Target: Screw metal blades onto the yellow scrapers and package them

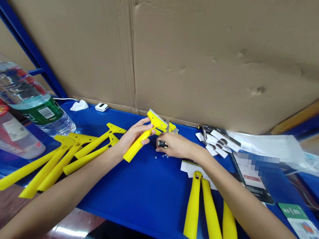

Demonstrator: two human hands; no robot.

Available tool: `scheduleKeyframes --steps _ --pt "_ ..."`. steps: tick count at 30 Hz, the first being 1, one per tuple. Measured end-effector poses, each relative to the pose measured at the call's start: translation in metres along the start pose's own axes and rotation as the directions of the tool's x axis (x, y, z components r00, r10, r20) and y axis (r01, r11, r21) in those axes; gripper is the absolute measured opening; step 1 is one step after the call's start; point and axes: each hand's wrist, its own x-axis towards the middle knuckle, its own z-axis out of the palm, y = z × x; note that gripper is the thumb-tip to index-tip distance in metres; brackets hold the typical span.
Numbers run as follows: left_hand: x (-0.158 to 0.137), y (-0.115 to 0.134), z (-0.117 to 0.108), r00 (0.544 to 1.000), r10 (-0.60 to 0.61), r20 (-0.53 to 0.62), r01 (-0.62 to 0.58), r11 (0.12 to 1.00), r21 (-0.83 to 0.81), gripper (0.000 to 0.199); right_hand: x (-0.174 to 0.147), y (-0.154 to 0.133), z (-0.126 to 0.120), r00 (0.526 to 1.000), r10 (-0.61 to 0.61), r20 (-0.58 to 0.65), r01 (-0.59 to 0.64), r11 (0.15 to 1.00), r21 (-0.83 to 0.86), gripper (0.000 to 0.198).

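Observation:
My left hand (132,136) is closed round a yellow scraper (137,145), gripping it just below its wide head. The scraper tilts, its head up toward the cardboard and its handle down toward me. Beside the head, my right hand (175,144) is closed on a black-handled tool (162,144); its exact kind is hidden by the fingers. Behind the right hand, another yellow piece with some grey metal (173,128) shows partly, blurred. Several tiny metal nuts (165,156) lie on the blue table (141,187) just below the right hand.
Several yellow scrapers (64,150) lie at left, and more yellow handles (193,210) at right. A large water bottle (33,95) and a plastic jug (5,130) stand far left. White-and-black blade packets (217,142), a phone (253,177) and plastic bags (278,151) lie at right. Cardboard rises behind.

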Motion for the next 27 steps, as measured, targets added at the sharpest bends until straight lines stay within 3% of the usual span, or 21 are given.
scheduleKeyframes --steps 3,9,18,27 --pt "0.001 0.000 -0.002 1.000 -0.005 -0.001 0.005 1.000 0.007 0.049 -0.002 0.002 -0.003 0.999 0.030 0.016 -0.030 1.000 -0.001 0.025" --pt "0.002 -0.001 -0.003 1.000 -0.002 0.011 0.002 1.000 0.006 0.053 -0.009 0.012 -0.014 0.997 0.015 -0.076 -0.017 1.000 -0.020 0.020" --pt "0.001 0.000 -0.001 1.000 0.009 0.017 -0.010 1.000 0.020 0.046 -0.005 0.014 -0.005 0.997 0.044 -0.070 -0.048 0.997 -0.059 0.026" --pt "0.001 0.000 -0.002 1.000 0.000 0.013 0.000 1.000 0.020 0.052 -0.011 0.006 -0.013 0.997 0.074 -0.036 -0.076 0.995 -0.057 0.014"
